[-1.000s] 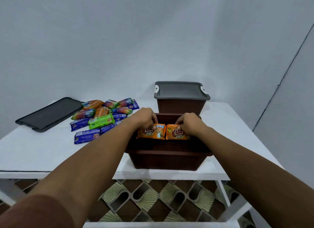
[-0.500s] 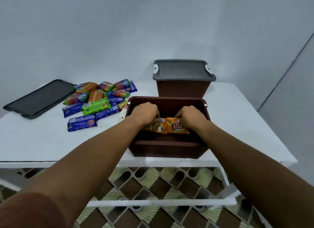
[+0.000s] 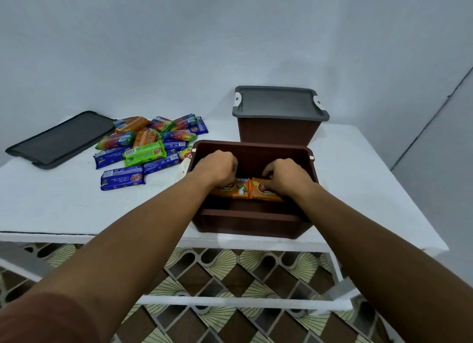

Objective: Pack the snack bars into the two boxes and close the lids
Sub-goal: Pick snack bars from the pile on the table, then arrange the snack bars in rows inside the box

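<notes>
- Both hands are down inside the open brown plastic box [image 3: 250,222], which sits at the table's 6 o'clock edge. The left hand [image 3: 217,168] holds one orange-wrapped snack bar [image 3: 239,189] in curled fingers, and the right hand [image 3: 286,176] grips a second orange-wrapped bar [image 3: 258,189]. The two bars lie end to end, touching.
- Whether the bars have reached the floor of the box, I cannot tell.
- A second brown plastic box [image 3: 279,130] stands at 12 o'clock, just behind the open one, with its grey lid [image 3: 279,103] already on. Its contents are hidden.
- A pile of loose snack bars [image 3: 151,145] in blue, green, orange and rainbow wrappers lies on the white table [image 3: 51,204] at 10 o'clock from the open box. Further out the same way lies a dark grey flat lid [image 3: 61,139].
- My reading is that the far box is finished and the near one has barely begun. The pile still has to go in, and then the loose lid must be fitted.
- Against half a second ago, both hands and their bars sit deeper in the box. The pile, the loose lid and the closed box have not moved.
</notes>
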